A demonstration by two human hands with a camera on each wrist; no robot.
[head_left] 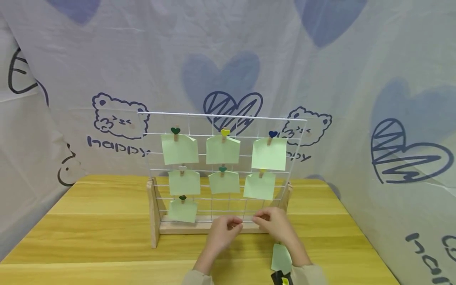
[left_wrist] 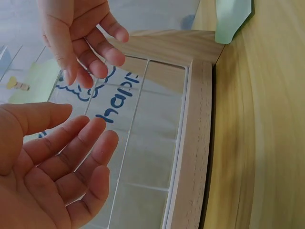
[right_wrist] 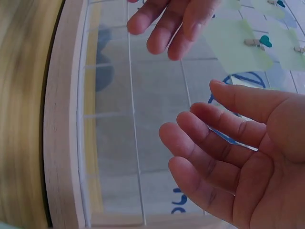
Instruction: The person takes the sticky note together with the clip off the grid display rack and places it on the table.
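Note:
A white wire grid stands upright in a wooden base on the table. Pale green paper notes hang from it on small heart-topped clothespins, such as the yellow-heart clothespin on the upper middle note. In front of the grid's lower edge is my left hand, its fingers loosely bent around nothing, as the left wrist view shows. My right hand faces it a short distance to the right, thumb apart from relaxed fingers, also holding nothing. The grid's lower middle squares lie between the two hands.
One more green note lies on the table near the right forearm, partly covered by it. Wooden side supports hold the grid. A patterned white cloth hangs behind and beside the table.

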